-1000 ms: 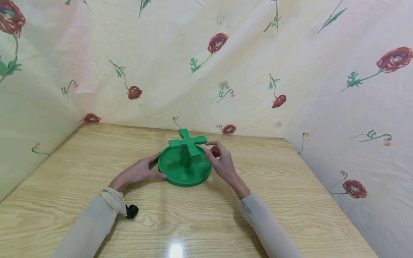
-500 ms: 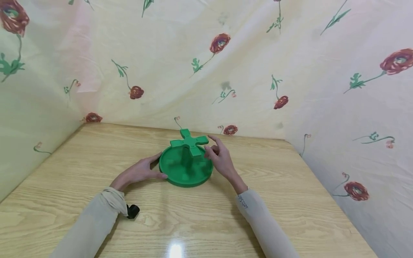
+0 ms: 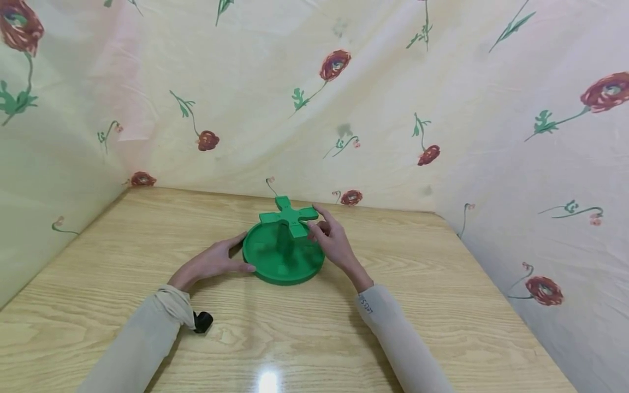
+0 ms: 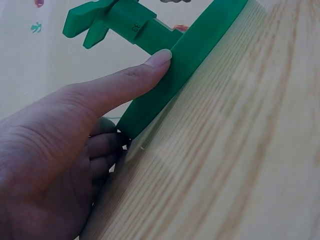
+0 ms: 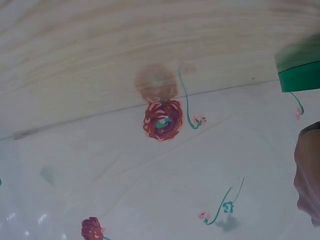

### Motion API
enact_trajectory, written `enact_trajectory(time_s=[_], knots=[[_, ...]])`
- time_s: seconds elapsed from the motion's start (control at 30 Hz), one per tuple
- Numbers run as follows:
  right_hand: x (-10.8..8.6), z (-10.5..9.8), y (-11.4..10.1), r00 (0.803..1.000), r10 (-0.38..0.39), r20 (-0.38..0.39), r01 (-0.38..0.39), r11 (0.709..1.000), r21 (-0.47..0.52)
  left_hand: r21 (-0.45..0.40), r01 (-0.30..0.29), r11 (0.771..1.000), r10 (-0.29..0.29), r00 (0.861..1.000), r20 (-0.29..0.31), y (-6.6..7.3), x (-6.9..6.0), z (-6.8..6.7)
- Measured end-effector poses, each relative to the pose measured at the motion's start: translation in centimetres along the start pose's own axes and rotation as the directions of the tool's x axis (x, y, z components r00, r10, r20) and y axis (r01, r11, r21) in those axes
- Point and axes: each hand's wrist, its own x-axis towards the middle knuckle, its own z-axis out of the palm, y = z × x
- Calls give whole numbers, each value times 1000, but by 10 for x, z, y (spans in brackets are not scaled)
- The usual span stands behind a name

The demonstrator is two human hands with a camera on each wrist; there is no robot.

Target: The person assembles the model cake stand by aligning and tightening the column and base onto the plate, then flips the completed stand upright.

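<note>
A green round tray [image 3: 262, 267] with a raised rim stands on the wooden table. From its middle rises a green post [image 4: 135, 25], marked with small digits, carrying a green cross-shaped top [image 3: 287, 216]. My left hand [image 3: 213, 261] grips the tray's near-left rim, its thumb on the outer wall in the left wrist view and its other fingers curled at the far side. My right hand [image 3: 334, 240] pinches the right arm of the cross between thumb and index finger. Only part of that hand shows in the right wrist view, where the contact is out of sight.
A wooden table [image 3: 255, 338] spreads around the tray. Behind and beside it hangs a pale flowered cloth [image 3: 236, 93]. A small black object [image 3: 202, 322] sits at my left cuff.
My right thumb and index finger have shifted left from beside the cross onto its right arm. The left hand keeps its grip on the rim. The tray shows no clear movement.
</note>
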Motion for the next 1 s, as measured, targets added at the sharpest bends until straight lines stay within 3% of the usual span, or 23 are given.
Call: enact_trajectory(time_s=[0.4,0.73,1.0], knots=[[-4,-3,-5,999,1,-42,1,999,51,-12,-7,1000,7,1000,-1,0,1,1],[-17,-6,-46,999,4,-35,-2,999,54,2,0,1000,0,1000,-4,-1,1,1],[-23,-4,-49,999,46,-24,-45,997,67,-4,-7,1000,7,1000,-5,-1,0,1]])
